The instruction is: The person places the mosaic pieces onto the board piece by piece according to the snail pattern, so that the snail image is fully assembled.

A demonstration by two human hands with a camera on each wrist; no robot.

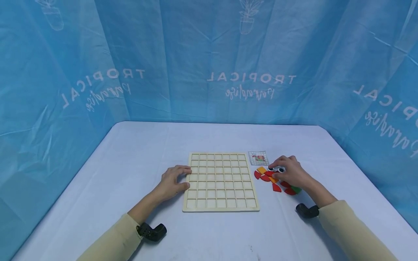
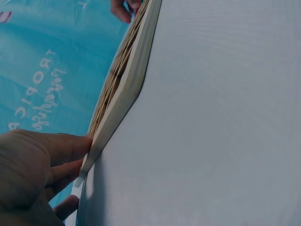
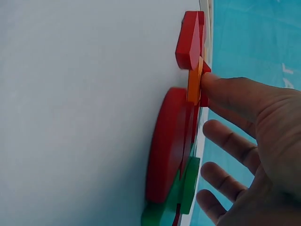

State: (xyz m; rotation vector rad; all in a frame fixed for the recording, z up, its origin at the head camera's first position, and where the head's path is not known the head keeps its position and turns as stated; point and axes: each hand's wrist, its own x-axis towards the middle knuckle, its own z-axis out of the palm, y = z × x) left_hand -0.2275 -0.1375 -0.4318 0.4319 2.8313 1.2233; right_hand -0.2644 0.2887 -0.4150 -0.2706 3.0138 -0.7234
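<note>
A pale wooden grid board (image 1: 220, 193) lies flat on the white table. My left hand (image 1: 173, 182) rests against its left edge, thumb and fingers spread; the left wrist view shows the fingertips right at the board's rim (image 2: 117, 103). To the right of the board, my right hand (image 1: 290, 171) is over a loose cluster of coloured pieces. Its thumb and index finger pinch a red piece (image 3: 204, 100), partly hidden by the thumb, beside an orange piece (image 3: 193, 87). Other fingers are held apart. Two eye pieces (image 1: 281, 170) are close to the fingertips.
A small picture card (image 1: 258, 158) lies by the board's upper right corner. Red pieces (image 1: 276, 187), an orange square (image 1: 261, 170) and green pieces (image 1: 296, 189) lie around the right hand. Blue printed cloth (image 1: 209, 61) hangs behind the table.
</note>
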